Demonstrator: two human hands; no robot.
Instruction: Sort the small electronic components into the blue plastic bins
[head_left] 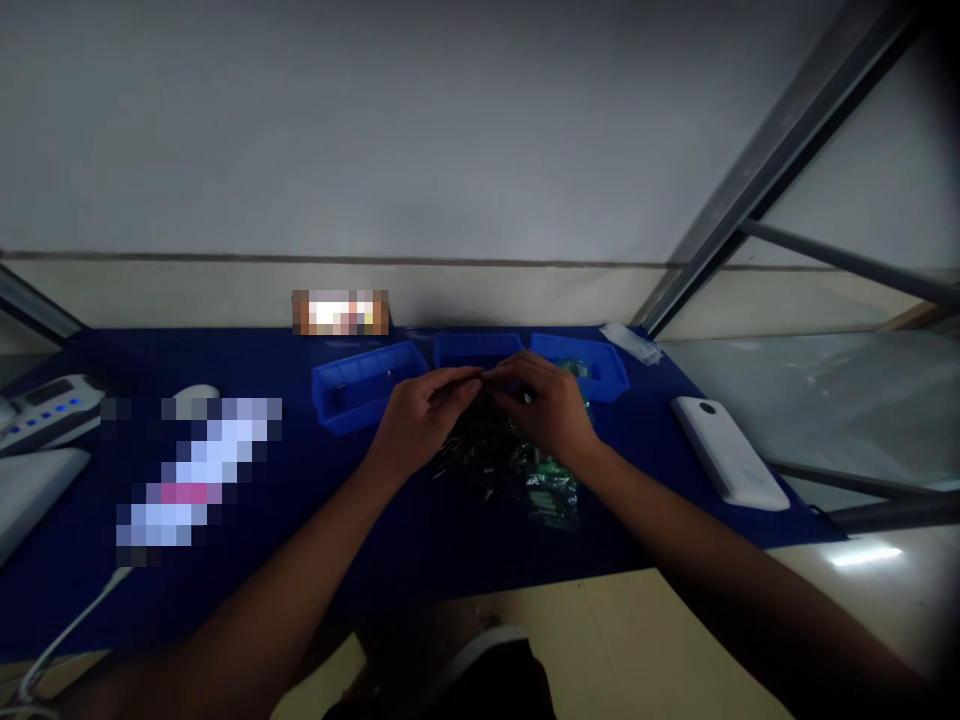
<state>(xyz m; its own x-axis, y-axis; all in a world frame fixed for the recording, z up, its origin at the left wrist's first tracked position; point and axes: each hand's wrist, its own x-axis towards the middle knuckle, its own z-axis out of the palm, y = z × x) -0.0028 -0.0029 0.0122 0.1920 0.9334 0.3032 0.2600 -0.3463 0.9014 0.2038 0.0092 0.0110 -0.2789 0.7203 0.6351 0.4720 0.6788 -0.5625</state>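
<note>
One bare left hand and bare right hand are meeting, fingers nearly closed, above thin dark parts; held item indeterminable; fine handling apparently needing steadiness.

The bins and the tabletop are blue, both plain.

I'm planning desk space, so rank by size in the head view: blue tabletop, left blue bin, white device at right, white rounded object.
1. Blue tabletop
2. Left blue bin and white device: too alike to rank
3. White rounded object
</note>
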